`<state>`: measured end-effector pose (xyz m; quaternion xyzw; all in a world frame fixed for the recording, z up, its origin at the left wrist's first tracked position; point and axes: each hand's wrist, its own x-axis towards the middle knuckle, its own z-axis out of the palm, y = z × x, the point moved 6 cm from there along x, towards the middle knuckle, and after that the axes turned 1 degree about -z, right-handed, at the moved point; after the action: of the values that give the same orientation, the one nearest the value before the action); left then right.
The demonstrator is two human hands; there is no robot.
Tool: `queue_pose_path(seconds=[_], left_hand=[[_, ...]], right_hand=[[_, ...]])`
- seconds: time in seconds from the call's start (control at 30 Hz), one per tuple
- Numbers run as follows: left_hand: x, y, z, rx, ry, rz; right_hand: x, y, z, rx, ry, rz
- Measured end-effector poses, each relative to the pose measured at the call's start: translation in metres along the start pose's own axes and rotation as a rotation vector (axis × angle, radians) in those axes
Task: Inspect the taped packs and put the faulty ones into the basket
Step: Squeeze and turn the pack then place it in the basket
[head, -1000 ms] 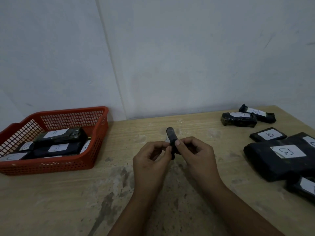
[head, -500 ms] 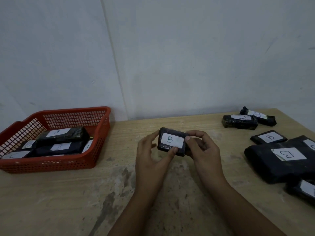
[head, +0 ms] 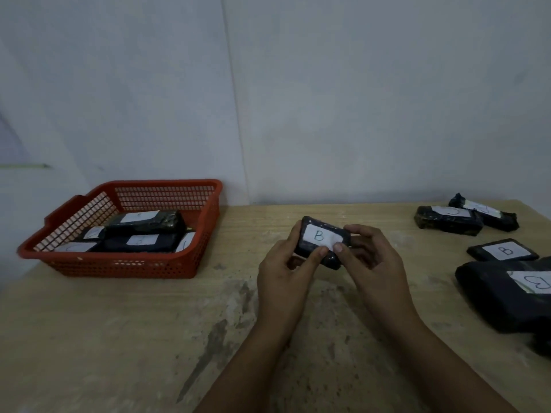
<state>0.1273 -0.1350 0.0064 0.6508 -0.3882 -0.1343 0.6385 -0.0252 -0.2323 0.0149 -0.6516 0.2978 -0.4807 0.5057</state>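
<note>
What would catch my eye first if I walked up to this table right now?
Most likely the small black taped pack with a white label marked B, held up mid-table between the left hand and right hand. Next, the red basket at the left, already holding several labelled packs. More black packs lie at the right edge of the wooden table.

A single wide-angle view, worn on the person's head, looks forward and down over the worktop (head: 119,338) toward the wall (head: 328,99) behind it. It sits close above the hands, whose forearms enter from the bottom edge. The red basket (head: 125,265) lies at the left; straight lines bend near the frame edges.
</note>
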Motion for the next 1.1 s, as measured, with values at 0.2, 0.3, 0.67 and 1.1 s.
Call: queue_pose_path(seconds=[0.2, 0.3, 0.67, 1.1], left_hand=[[0.006, 0.012, -0.028, -0.077, 0.009, -0.012], [0.010, 0.025, -0.047, -0.051, -0.011, 0.002], [0.071, 0.071, -0.195, 0.136, -0.172, 0.055], [0.165, 0.025, -0.260, 0.201, -0.242, -0.084]], right_hand=[[-0.010, -0.019, 0.014, -0.258, -0.202, -0.122], [-0.011, -0.038, 0.027, -0.320, -0.189, -0.203], [0.015, -0.107, 0.153, -0.392, -0.543, -0.318], [0.081, -0.096, 0.286, -0.595, -0.581, -0.268]])
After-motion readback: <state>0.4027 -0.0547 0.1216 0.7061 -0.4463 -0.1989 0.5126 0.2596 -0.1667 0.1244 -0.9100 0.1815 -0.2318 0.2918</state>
